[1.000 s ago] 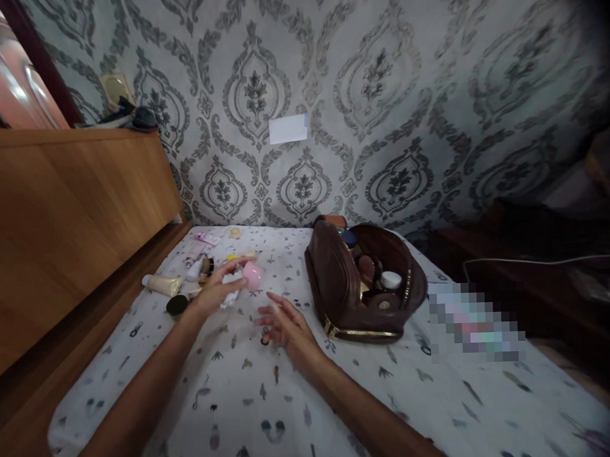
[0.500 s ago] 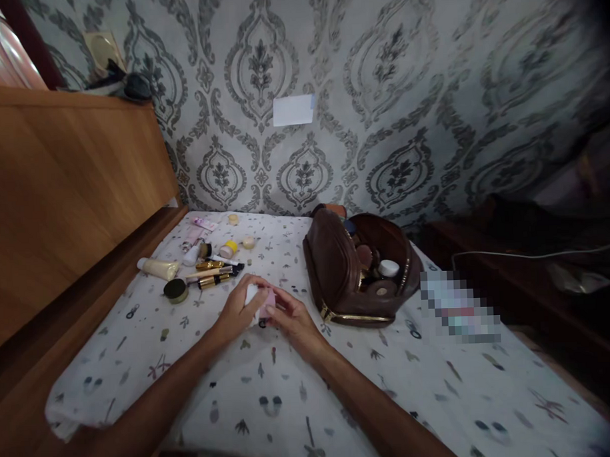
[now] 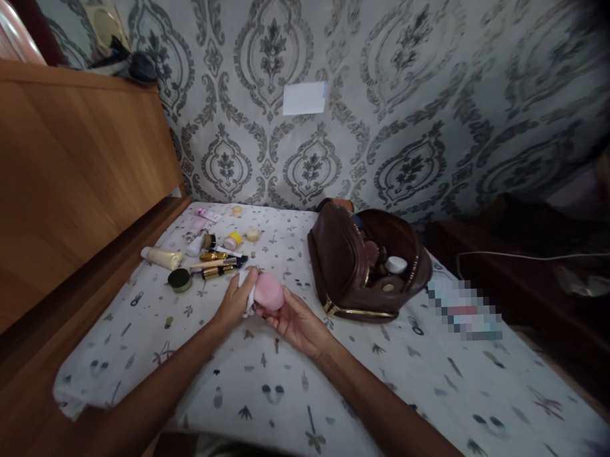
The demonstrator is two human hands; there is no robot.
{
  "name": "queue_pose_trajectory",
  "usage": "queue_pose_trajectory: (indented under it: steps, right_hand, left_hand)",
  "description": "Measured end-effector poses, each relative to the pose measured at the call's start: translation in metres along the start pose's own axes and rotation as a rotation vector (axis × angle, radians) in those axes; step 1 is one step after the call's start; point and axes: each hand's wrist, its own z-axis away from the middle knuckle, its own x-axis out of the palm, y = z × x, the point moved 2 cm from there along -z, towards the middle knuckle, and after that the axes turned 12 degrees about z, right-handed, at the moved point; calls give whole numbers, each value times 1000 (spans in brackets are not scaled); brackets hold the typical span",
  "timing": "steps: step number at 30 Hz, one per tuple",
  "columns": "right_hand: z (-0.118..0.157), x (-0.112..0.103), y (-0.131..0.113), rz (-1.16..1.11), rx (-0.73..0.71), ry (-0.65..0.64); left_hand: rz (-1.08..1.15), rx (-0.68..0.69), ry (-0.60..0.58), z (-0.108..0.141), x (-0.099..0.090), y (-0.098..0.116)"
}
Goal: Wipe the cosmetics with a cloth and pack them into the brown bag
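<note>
Above the patterned cloth, my left hand [image 3: 234,302] is closed on a white wipe [image 3: 248,294], which presses against the left side of a round pink item [image 3: 269,292]. My right hand [image 3: 299,322] grips the pink item from the right and below, palm partly turned up. Behind my left hand lie brushes and gold-and-black tubes [image 3: 217,272]. To the right of my hands stands an open brown bag [image 3: 335,264] with a white round jar [image 3: 395,264] and other cosmetics inside.
A dark round jar [image 3: 179,280], a cream tube [image 3: 162,257], a yellow-and-pink jar [image 3: 233,241] and small pots lie at the back left of the cloth [image 3: 271,416]. A wooden cabinet [image 3: 77,150] rises at left, with the patterned wall [image 3: 221,111] behind.
The pink item has been turned so its round face shows. My right hand has rolled palm up beneath it, and the white wipe is now at its left side. The view has shifted slightly.
</note>
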Motion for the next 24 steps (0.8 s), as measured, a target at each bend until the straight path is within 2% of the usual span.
queue_pose_trajectory:
  steps: [6, 11, 18, 21, 24]
  right_hand:
    - [-3, -3, -1, -53, 22, 39]
    - [-4, -7, -3, -67, -75, 131]
    - [-6, -11, -8, 90, -274, 236]
    - [-5, -10, -8, 130, -284, 253]
    - [-3, -5, -8, 176, -259, 216]
  left_hand:
    - [-61, 68, -115, 4, 0, -1]
    - [-223, 272, -263, 5, 1, -2]
    - [-430, 300, -243, 8, 2, -4]
    - [-459, 357, -213, 10, 4, -5]
    - [-494, 405, -211, 12, 6, -7]
